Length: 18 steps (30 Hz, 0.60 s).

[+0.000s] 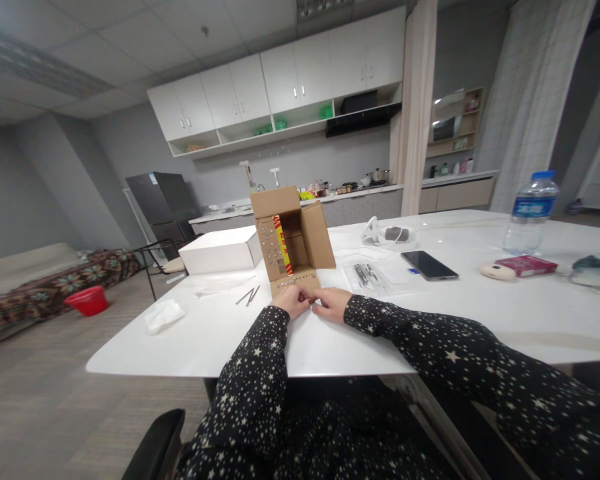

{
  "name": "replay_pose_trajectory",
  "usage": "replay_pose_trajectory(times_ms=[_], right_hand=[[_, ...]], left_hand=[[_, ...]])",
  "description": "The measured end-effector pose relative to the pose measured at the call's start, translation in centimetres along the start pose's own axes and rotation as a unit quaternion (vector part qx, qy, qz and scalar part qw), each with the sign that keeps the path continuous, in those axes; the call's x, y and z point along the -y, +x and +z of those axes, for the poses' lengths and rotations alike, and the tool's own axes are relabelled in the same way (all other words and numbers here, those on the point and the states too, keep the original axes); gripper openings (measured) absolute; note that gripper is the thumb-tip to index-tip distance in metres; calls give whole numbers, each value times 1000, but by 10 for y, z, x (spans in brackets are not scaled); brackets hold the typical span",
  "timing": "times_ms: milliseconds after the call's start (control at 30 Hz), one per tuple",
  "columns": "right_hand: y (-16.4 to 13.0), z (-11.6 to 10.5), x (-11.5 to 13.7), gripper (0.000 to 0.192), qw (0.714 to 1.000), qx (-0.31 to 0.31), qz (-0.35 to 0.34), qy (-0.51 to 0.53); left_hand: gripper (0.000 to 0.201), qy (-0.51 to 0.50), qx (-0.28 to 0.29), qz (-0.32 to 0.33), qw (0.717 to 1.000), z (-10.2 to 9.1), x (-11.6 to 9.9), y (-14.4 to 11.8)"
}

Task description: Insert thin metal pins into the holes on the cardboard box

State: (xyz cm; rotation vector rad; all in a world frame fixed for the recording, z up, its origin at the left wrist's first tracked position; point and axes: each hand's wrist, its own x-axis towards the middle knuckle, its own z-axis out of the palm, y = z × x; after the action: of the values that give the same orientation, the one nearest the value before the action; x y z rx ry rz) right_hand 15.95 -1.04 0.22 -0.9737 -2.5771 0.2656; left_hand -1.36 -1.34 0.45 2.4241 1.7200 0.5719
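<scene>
Both hands meet at the near flap of a small brown cardboard box lying open on its side on a white surface. The left hand and the right hand are side by side, fingertips almost touching, curled down over the edge of the lowest flap; whether they pinch the flap or something small on it cannot be told. Both arms wear dark sleeves dotted with white stars.

The box stands toward the middle of the surface, its opening facing the viewer, flaps spread out. A red and yellow strip runs down the inside left flap, and rows of small pale dots line that flap and the lowest one.

Just left of the box lie thin metal tweezers and, behind them, a flat white rectangular box. A crumpled white tissue lies nearer the left edge. To the right are a clear plastic bag, a black smartphone, a red packet and a clear water bottle with a blue cap
</scene>
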Motion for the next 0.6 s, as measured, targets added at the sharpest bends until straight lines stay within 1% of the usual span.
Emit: replay_pose_trajectory(times_ms=[233,367,500,600], right_hand=[[-1,-1,1,31,1000,-7,-7,5],[0,1,0,30,1000,-7,-3,0],[2,3,-3,28,1000,-5,0,-11],[2,4,-4,29,1000,-2,-4,-10]], left_hand=[[15,23,-9,-16,1000,-1,-4,-1],[14,23,-15,-20,999,0,-3,-1],[17,17,-36,-21,999,3,2,0],[16,7,-63,-20,998,4,5,1]])
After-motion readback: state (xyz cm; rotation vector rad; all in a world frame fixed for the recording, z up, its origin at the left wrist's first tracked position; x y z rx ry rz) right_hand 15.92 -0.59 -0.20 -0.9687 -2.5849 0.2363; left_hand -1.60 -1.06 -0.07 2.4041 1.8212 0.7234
